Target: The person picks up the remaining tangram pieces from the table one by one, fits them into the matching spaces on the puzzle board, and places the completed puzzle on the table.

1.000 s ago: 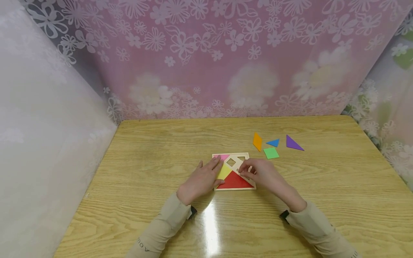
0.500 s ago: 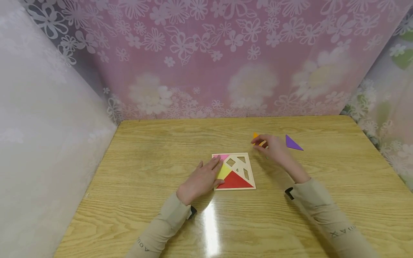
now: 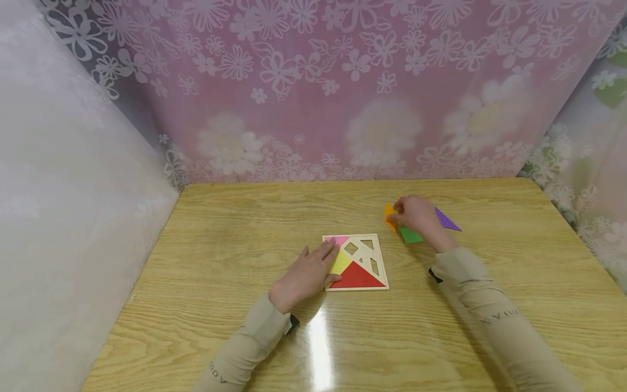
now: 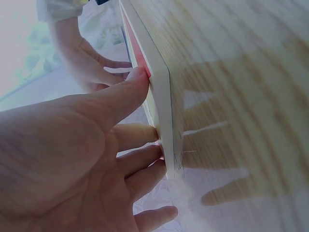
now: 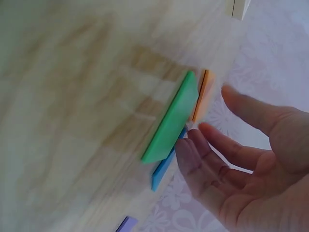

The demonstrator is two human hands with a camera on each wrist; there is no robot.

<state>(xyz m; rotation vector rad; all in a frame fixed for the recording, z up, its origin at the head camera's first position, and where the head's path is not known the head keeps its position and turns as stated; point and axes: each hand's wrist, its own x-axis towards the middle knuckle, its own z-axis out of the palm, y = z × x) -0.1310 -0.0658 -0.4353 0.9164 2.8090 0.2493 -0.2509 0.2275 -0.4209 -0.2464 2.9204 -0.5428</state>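
My left hand (image 3: pixel 305 276) lies on the left part of a square wooden board (image 3: pixel 383 260), its thumb by the red triangle (image 3: pixel 355 276) and fingers over the pink piece (image 3: pixel 338 239) and beside the yellow piece (image 3: pixel 339 263). Several cutouts show at the board's right. Right of the board, my right hand (image 3: pixel 418 215) is over the loose pieces, thumb and fingers apart. In the right wrist view its fingertips are at the blue triangle (image 5: pixel 162 170), near the green piece (image 5: pixel 173 121); the orange parallelogram (image 5: pixel 203 96) stands beyond. Whether they touch the blue one, I cannot tell.
The purple triangle (image 3: pixel 447 220) lies right of my right hand, partly behind it. A wood-grain table (image 3: pixel 235 234) carries everything. Flowered pink cloth (image 3: pixel 303 109) hangs behind its far edge, and pale cloth (image 3: pixel 63 190) stands along the left side.
My right hand has left the board and moved up and right to the loose pieces, its fingers shifting slightly right lately. My left hand has stayed on the board.
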